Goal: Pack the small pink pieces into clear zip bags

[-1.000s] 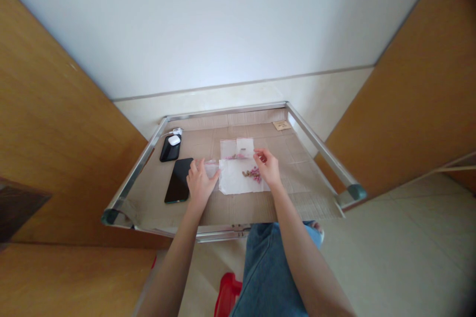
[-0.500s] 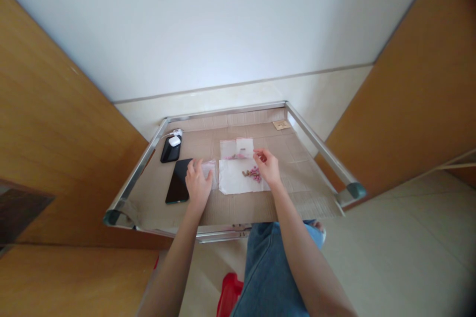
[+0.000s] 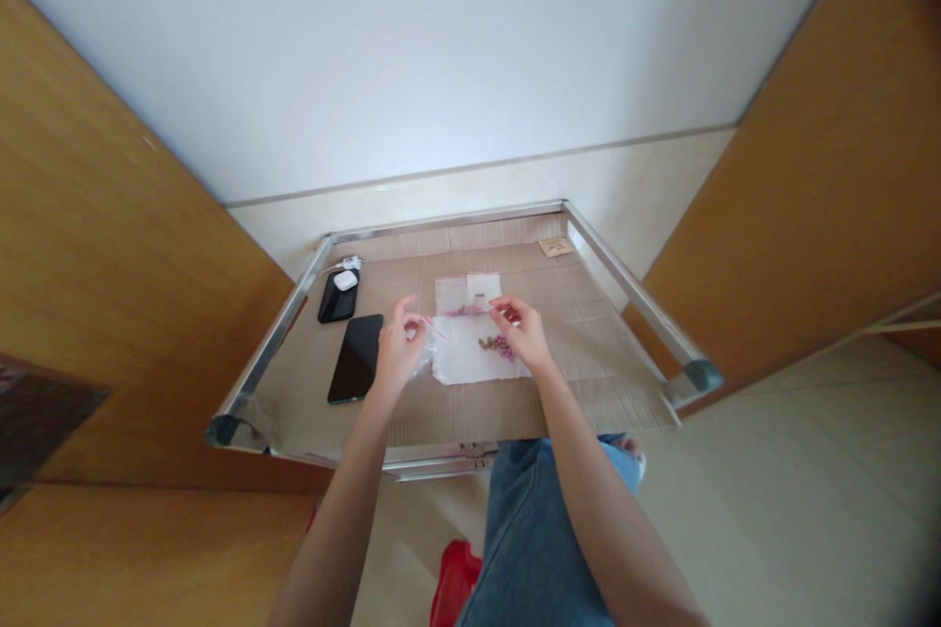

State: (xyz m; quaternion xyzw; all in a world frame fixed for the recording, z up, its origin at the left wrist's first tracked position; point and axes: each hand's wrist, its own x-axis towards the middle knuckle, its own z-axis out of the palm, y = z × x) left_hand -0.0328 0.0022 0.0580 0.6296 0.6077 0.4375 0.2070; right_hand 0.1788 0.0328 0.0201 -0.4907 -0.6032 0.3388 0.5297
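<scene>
My left hand (image 3: 401, 349) pinches a small clear zip bag (image 3: 424, 362) with a pink strip, raised just left of a sheet of white paper (image 3: 460, 362). My right hand (image 3: 523, 333) hovers over the paper's right side, thumb and forefinger brought together; whatever is between them is too small to make out. Beneath its fingers, a little pile of pink and brown bead-like pieces (image 3: 498, 345) lies on the paper. Just behind are another clear bag (image 3: 450, 294) with pink bits in it and a white slip (image 3: 483, 288) bearing a small dark mark.
Cardboard (image 3: 588, 362) lines the cart top, edged by a metal rail (image 3: 632, 289). At left lie a black tablet or phone (image 3: 357, 360) and a smaller black device (image 3: 338, 302) with a white earbud case (image 3: 345, 280) on it. A tan card (image 3: 556, 246) sits at the back right.
My left hand has picked up the clear zip bag from beside the dark screen and raised it towards the paper. My right hand has shifted slightly left.
</scene>
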